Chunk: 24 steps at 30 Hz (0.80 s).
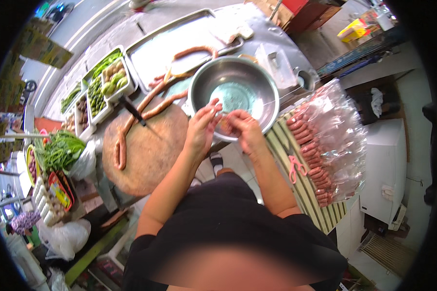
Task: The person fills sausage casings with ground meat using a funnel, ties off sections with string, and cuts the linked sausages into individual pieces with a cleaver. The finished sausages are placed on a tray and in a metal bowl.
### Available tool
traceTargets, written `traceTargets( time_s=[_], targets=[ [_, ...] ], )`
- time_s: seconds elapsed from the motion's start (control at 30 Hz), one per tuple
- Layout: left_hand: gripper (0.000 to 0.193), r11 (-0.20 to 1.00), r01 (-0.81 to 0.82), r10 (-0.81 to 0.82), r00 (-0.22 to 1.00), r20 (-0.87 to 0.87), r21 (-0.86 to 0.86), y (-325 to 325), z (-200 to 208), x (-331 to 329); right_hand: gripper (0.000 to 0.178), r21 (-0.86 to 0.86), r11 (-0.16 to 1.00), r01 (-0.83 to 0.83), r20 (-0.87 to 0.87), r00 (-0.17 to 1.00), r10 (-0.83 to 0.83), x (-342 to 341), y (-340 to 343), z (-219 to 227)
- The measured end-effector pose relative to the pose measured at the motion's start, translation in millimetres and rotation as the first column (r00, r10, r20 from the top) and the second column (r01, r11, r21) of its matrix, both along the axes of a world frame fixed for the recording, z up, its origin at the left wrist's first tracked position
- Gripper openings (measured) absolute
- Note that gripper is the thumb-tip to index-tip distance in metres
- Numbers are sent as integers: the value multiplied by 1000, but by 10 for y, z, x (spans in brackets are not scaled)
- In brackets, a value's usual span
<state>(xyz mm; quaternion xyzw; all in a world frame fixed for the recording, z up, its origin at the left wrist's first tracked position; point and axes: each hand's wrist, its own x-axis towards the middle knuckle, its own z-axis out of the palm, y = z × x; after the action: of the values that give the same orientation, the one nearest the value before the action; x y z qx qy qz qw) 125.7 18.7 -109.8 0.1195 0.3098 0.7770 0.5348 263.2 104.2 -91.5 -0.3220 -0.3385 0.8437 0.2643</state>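
Observation:
My left hand [201, 128] and my right hand [245, 130] meet over the near rim of a wide metal bowl [206, 80]. The fingers of both are bent in a pinch. A small reddish piece [225, 126] shows between them, too blurred to name. To the left, a long rope of sausage [131, 122] runs from a round wooden chopping board [153, 162] up onto a metal tray [155, 46]. On the board lies a knife with a black handle [132, 109], its blade pointing toward me.
Rows of tied sausage links [308, 140] lie on a clear plastic sheet [342, 145] over a slatted bench [296, 196] at the right. Pink-handled scissors [295, 170] rest beside them. White bins of vegetables [102, 109] and a clear plastic container [279, 65] stand around the work table.

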Motion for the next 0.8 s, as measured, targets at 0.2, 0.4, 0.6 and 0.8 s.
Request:
traceTargets(
  time_s=[0.2,0.4,0.6,0.8],
  targets=[
    [14,1000,-23,23,999,31,-11,11,-10,-21,20,169,961,219,101,966,-238,-29,-1,47],
    [16,994,22,-49,964,-263,-106,61,6,21,32,518,855,36,-29,999,-25,-56,-87,17],
    [10,979,170,-189,961,-200,-112,202,-84,142,16,405,914,33,87,993,-74,274,-3,-117],
    [19,948,314,-319,927,-196,-61,215,-125,277,13,433,901,15,285,946,-153,722,-101,-290]
  ],
)
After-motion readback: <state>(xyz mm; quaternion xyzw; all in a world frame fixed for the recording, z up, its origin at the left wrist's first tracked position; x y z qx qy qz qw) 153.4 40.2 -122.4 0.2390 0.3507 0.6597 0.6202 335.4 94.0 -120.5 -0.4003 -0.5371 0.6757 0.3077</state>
